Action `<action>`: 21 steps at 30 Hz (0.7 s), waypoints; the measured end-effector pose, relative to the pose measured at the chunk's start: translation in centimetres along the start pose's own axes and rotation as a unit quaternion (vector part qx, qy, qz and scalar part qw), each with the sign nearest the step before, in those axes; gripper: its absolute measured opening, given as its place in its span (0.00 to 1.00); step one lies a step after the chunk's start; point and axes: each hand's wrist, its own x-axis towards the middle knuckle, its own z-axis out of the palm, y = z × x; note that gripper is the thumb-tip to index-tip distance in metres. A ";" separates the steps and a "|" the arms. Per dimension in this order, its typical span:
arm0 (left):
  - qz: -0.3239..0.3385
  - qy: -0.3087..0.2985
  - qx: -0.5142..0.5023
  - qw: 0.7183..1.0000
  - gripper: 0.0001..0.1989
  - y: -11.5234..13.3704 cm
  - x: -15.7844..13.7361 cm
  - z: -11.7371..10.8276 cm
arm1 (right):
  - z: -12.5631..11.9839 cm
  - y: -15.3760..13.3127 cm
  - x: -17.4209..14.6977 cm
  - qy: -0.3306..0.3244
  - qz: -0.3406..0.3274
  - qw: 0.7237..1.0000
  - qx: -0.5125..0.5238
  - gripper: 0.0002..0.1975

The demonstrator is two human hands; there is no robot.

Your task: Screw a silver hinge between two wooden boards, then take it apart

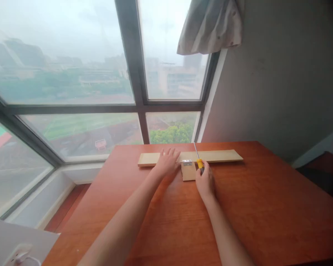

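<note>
A long pale wooden board (222, 156) lies across the far part of the table. A small metal hinge (187, 162) sits where the board meets a short wooden piece (188, 173) on its near side. My left hand (168, 162) rests on the board left of the hinge, its fingers stretched out. In my right hand (205, 180), right of the short piece, is a screwdriver (199, 163) with a yellow and dark handle. Its thin shaft points up and away over the board, with the tip clear of the hinge.
The reddish-brown wooden table (252, 207) reaches to the windows. A dark window frame (140, 74) stands behind it, and a bunched curtain (211, 27) hangs at the upper right. A grey wall (274, 81) rises on the right. White cable (30, 258) shows at lower left.
</note>
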 end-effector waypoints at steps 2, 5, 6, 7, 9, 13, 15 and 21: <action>0.009 -0.008 -0.004 1.000 0.25 -0.2 0.1 0.1 | 0.1 -0.2 0.0 0.006 0.009 0.999 0.035 0.25; 0.023 -0.023 -0.012 0.999 0.25 -0.4 0.1 0.0 | 0.2 -0.5 -0.1 0.008 0.021 0.996 0.082 0.24; 0.028 -0.027 -0.014 0.999 0.26 -0.5 0.1 0.0 | 0.2 -0.5 -0.1 0.007 0.024 0.995 0.098 0.24; 0.030 -0.030 -0.016 0.999 0.26 -0.6 0.1 -0.1 | 0.1 -0.6 -0.2 0.006 0.027 0.993 0.113 0.23; 0.028 -0.034 -0.019 0.999 0.27 -0.6 0.1 0.0 | 0.1 -0.8 -0.2 0.007 0.034 0.989 0.141 0.23; 0.014 -0.034 -0.015 0.999 0.30 -0.6 0.4 0.3 | 0.2 -1.2 -0.5 0.011 0.050 0.981 0.187 0.23; 0.011 -0.036 -0.010 0.999 0.28 -0.5 0.5 0.4 | 0.2 -1.3 -0.6 0.007 0.057 0.977 0.204 0.23; 0.013 -0.032 -0.015 0.999 0.25 -0.2 0.0 0.0 | 0.1 -1.5 -0.7 -0.001 0.078 0.966 0.245 0.22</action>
